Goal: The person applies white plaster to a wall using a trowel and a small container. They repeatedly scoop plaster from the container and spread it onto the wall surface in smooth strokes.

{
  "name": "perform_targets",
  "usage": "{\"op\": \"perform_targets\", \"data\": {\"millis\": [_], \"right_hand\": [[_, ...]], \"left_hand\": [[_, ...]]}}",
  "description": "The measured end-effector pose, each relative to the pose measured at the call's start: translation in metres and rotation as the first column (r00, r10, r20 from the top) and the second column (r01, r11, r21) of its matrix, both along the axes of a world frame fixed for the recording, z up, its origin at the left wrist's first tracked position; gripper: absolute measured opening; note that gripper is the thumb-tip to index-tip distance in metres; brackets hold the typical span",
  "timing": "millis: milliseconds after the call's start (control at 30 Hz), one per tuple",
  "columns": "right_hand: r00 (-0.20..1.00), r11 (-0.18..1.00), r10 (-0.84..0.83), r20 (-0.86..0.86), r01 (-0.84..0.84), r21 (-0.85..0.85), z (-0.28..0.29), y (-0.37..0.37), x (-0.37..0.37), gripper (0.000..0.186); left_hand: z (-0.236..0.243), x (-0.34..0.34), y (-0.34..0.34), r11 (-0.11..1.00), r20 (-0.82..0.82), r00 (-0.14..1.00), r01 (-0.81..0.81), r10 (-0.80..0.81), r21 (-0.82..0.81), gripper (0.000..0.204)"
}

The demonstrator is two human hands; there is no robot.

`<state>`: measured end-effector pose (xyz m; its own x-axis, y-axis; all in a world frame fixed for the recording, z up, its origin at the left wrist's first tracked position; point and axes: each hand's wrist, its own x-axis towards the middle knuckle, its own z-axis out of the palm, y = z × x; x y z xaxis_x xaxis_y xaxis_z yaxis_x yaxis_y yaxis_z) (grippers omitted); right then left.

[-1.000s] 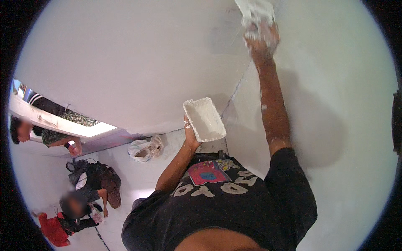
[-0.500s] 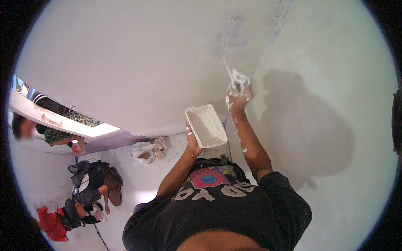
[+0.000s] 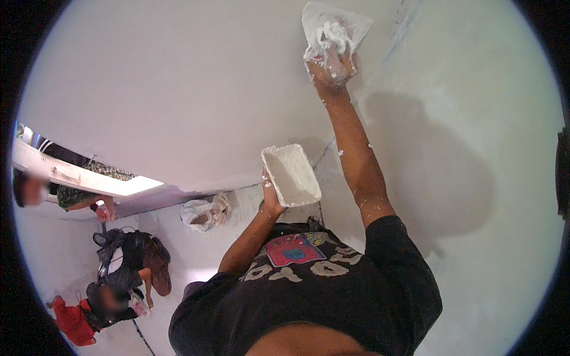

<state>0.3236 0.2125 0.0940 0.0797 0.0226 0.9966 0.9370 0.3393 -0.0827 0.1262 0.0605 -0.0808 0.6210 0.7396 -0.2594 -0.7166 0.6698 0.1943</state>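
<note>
My left hand (image 3: pixel 272 200) grips the lower end of a white rectangular plaster tray (image 3: pixel 292 174) and holds it at chest height, tilted up. My right hand (image 3: pixel 332 66) is raised high near the top of the view, shut on the handle of a wide putty blade (image 3: pixel 333 25) loaded with wet white plaster. The blade lies against the white wall (image 3: pixel 178 89) beside the inner corner line (image 3: pixel 396 35). White splashes dot my right forearm. My black printed shirt (image 3: pixel 309 285) fills the lower middle.
A crumpled plastic bag (image 3: pixel 205 212) lies on the floor by the wall's foot. At the lower left a person (image 3: pixel 113 288) crouches beside dark bags (image 3: pixel 145 255), and another person (image 3: pixel 35 190) stands at the left edge near a bright opening.
Half a second ago my right hand was down at the tray's edge; it has now gone back up the wall with the blade carrying fresh plaster. The tray has stayed put.
</note>
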Motion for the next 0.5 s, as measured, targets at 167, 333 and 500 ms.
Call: {"op": "perform_targets", "data": {"millis": [167,333,500], "right_hand": [[0.987,0.993,-0.104,0.122,0.109,-0.035,-0.026,-0.003,-0.013,0.031],[0.998,0.963,0.034,-0.045,-0.045,-0.267,-0.061,-0.02,-0.035,0.021],[0.998,0.923,0.033,0.049,-0.012,-0.385,-0.086,-0.028,-0.031,0.029]], "left_hand": [[0.0,0.0,-0.001,1.0,0.02,1.0,0.005,-0.005,-0.02,0.06],[-0.012,-0.003,-0.001,1.0,-0.054,0.998,-0.017,0.018,0.004,0.062],[-0.009,-0.003,-0.001,1.0,-0.029,1.0,0.009,-0.009,0.011,0.062]]}}
